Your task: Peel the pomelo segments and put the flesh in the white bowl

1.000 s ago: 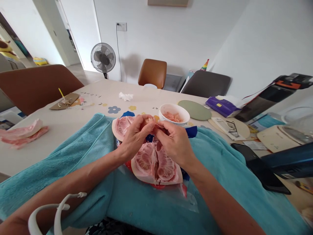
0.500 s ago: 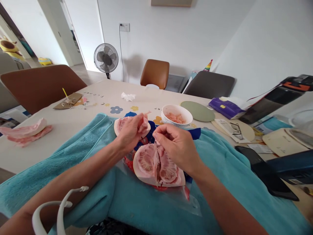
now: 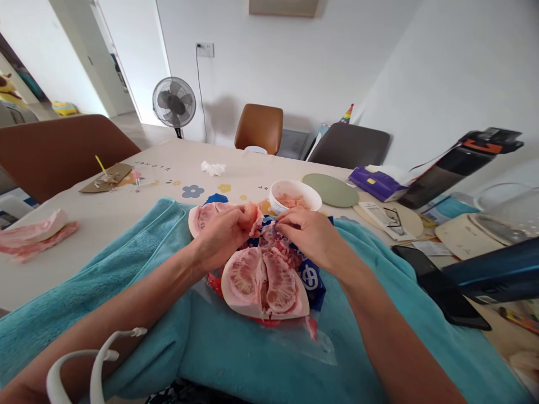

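Observation:
A cut pink pomelo half (image 3: 265,286) lies on a plastic bag over a teal blanket, its flesh side up. Behind it to the left, another pomelo piece (image 3: 203,217) is partly covered by my left hand (image 3: 229,227), whose fingers are closed on a pomelo segment (image 3: 251,216). My right hand (image 3: 309,235) is just to the right, its fingertips pinched over a heap of peeled membrane scraps (image 3: 286,251). Whether a shred sits in that pinch is too small to tell. Just past my hands stands a white bowl (image 3: 311,197) of peeled pink flesh.
Pomelo rind (image 3: 36,233) lies at the left of the table. At the right are a green mat (image 3: 330,189), a purple tissue pack (image 3: 374,182), glasses (image 3: 396,221), a phone (image 3: 442,292) and a dark bottle (image 3: 497,269). A crumpled tissue (image 3: 213,168) lies farther back.
My hands were together on the segment, then parted. My left hand has turned and lowered with the segment, while my right hand has shifted to the scraps behind the pomelo half.

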Tool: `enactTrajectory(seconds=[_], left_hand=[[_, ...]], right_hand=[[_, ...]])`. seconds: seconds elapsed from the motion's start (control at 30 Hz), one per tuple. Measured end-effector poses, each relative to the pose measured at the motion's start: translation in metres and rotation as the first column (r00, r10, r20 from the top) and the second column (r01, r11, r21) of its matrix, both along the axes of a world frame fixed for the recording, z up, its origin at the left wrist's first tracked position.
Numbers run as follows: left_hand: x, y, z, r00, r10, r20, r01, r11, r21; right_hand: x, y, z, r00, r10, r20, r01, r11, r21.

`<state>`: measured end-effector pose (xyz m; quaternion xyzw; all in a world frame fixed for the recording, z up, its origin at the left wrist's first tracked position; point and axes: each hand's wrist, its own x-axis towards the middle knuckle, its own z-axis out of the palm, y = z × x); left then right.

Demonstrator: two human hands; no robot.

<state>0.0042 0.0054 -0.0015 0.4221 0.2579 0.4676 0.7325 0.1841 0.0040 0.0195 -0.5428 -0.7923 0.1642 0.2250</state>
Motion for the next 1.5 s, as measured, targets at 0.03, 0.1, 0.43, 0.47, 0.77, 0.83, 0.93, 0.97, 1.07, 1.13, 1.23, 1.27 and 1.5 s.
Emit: enactTrajectory(seconds=[0.03,0.1,0.43,0.47,0.77,0.83,0.93,0.97,1.07,1.13,1.23,1.27,1.5], left_hand=[[-0.001,0.000,-0.001,1.000,-0.011,-0.011,0.011,0.999,0.031],[-0.001,0.000,-0.005,0.999,-0.020,-0.039,0.023,0.997,0.077],[0.001,-0.004,-0.015,0.988,0.109,-0.114,-0.114,0.993,-0.041],[0.001,-0.004,-0.015,0.984,0.128,-0.122,-0.136,0.989,-0.062],[0.002,-0.005,-0.017,0.956,0.236,-0.173,-0.232,0.972,0.042],[0.003,-0.006,-0.015,0.945,0.255,-0.203,-0.245,0.967,0.073],[0.004,-0.008,-0.014,0.930,0.277,-0.241,-0.255,0.960,0.118],[0.004,-0.009,-0.014,0.924,0.290,-0.249,-0.263,0.955,0.135],[0.004,-0.008,-0.018,0.915,0.321,-0.244,-0.281,0.942,0.184],[0.005,-0.008,-0.022,0.921,0.321,-0.222,-0.275,0.937,0.216],[0.007,-0.008,-0.024,0.928,0.324,-0.184,-0.276,0.930,0.242],[0.007,-0.009,-0.023,0.933,0.317,-0.171,-0.275,0.934,0.230],[0.003,-0.005,-0.002,0.978,0.208,0.014,-0.206,0.977,-0.061]], right_hand=[[-0.001,0.000,0.000,1.000,-0.012,-0.002,0.012,1.000,-0.002],[-0.001,0.001,0.000,0.998,-0.058,-0.017,0.058,0.998,0.001],[0.001,0.000,-0.007,0.998,0.000,-0.056,0.003,0.999,0.048],[0.000,-0.001,-0.006,0.999,-0.011,-0.050,0.013,0.999,0.037],[-0.002,-0.003,-0.006,1.000,-0.002,-0.009,0.003,0.995,0.105],[-0.002,-0.004,-0.005,0.999,-0.027,-0.021,0.029,0.993,0.115],[-0.003,-0.007,0.000,0.985,-0.115,-0.128,0.132,0.982,0.136],[-0.003,-0.008,0.002,0.971,-0.139,-0.197,0.165,0.979,0.120],[-0.005,-0.010,0.006,0.890,-0.144,-0.433,0.136,0.989,-0.050],[-0.009,-0.010,0.004,0.831,-0.132,-0.541,0.038,0.983,-0.181],[-0.016,-0.009,-0.005,0.784,-0.159,-0.600,-0.016,0.961,-0.275],[-0.018,-0.009,-0.007,0.769,-0.178,-0.615,-0.003,0.960,-0.280],[-0.012,-0.009,0.004,0.509,-0.277,-0.815,-0.028,0.941,-0.338]])
